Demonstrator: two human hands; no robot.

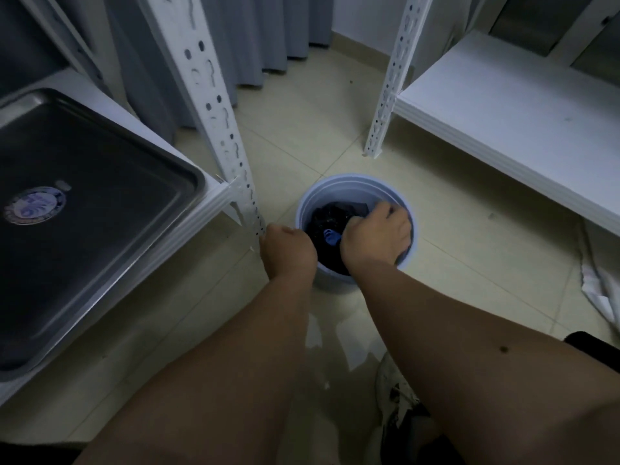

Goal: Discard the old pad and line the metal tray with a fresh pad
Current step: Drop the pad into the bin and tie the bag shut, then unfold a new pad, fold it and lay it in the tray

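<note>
metal tray (100,209) lies bare on the white shelf (188,226) at the left, unlined, a round sticker (33,205) on its floor; its near right corner sits just inside the shelf edge by the perforated upright (214,105). both forearms reach forward and down to a pale round bin (355,196) standing on the tiled floor (302,139) between the two shelving units. right hand (377,234) is inside the bin mouth, knuckles up, fingers curled down onto dark crumpled material (330,218) that fills the bin; whether that is the old pad, and whether the grip pinches it or only presses on it, cannot be told. left hand (288,251) is balled into a loose fist at the bin's left rim, close to the foot of the upright; what its grip holds, if anything, is hidden. open floor lies beyond the bin toward the grey curtain (261,35); a second white shelf (503,115) stands to the right, well apart from the bin.
</note>
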